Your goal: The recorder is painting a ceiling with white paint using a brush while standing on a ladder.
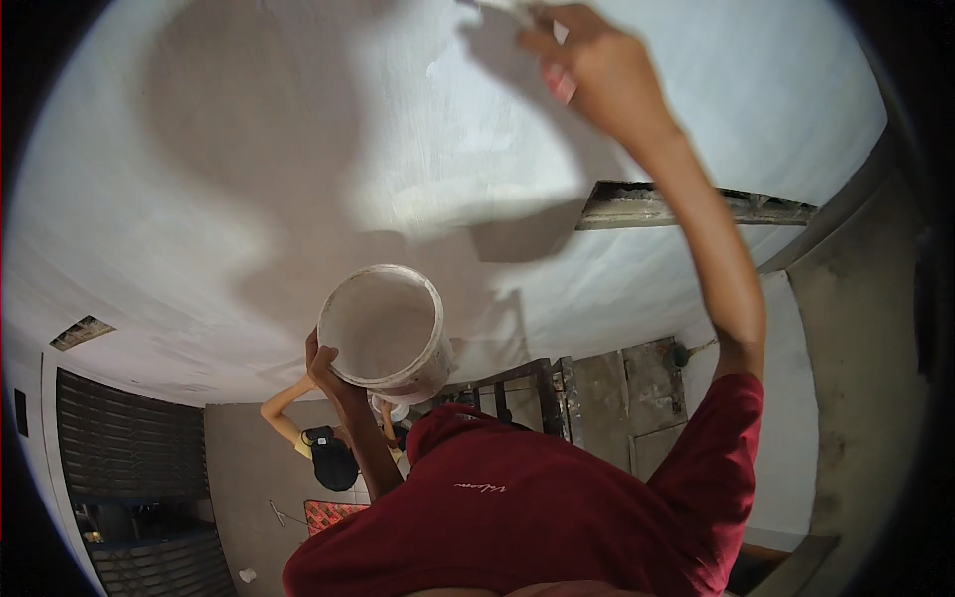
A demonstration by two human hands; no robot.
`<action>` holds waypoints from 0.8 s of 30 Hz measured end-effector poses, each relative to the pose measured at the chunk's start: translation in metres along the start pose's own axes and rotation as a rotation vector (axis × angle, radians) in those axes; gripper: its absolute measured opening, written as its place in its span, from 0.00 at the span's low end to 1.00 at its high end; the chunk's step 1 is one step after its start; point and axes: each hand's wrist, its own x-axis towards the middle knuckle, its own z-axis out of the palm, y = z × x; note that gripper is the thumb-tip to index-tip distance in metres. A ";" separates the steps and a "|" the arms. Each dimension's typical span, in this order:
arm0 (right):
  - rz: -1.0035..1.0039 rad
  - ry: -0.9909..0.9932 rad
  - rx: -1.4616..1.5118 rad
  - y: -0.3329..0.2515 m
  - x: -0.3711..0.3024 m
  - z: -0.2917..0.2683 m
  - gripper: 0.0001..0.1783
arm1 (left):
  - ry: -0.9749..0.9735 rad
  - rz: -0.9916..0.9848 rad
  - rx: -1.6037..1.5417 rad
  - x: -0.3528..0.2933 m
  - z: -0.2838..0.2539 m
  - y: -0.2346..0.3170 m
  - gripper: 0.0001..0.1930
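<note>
My left hand [323, 363] grips the rim of a white plastic bucket [436, 348], thumb over the edge. The bucket tilts toward me, and its pale inside shows a whitish coating. Up at the top edge of the head view, my right hand [607, 75] is closed round what looks like a paintbrush [512, 8], a pale, blurred tool mostly cut off by the frame. A reddish patch shows by the palm. The brush is up against or close to the white wall [418, 129], which carries streaky wet-looking strokes; contact cannot be made out.
A long recess [647, 207] breaks the wall at right, a small vent [83, 333] at left. Below stands a person in a black cap [334, 465], arm raised to the wall. A dark metal frame [547, 398] is beneath me; a slatted shutter [129, 438] lies far left.
</note>
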 end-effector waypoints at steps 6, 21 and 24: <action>-0.175 -0.143 -0.051 -0.054 -0.128 0.128 0.13 | -0.001 0.015 -0.048 0.001 -0.004 -0.007 0.27; -0.030 0.128 0.029 0.047 -0.007 -0.023 0.14 | 0.035 -0.009 -0.054 -0.005 0.011 0.002 0.28; -0.033 0.154 -0.089 0.032 -0.011 -0.007 0.14 | 0.044 -0.027 -0.047 -0.002 0.000 -0.005 0.28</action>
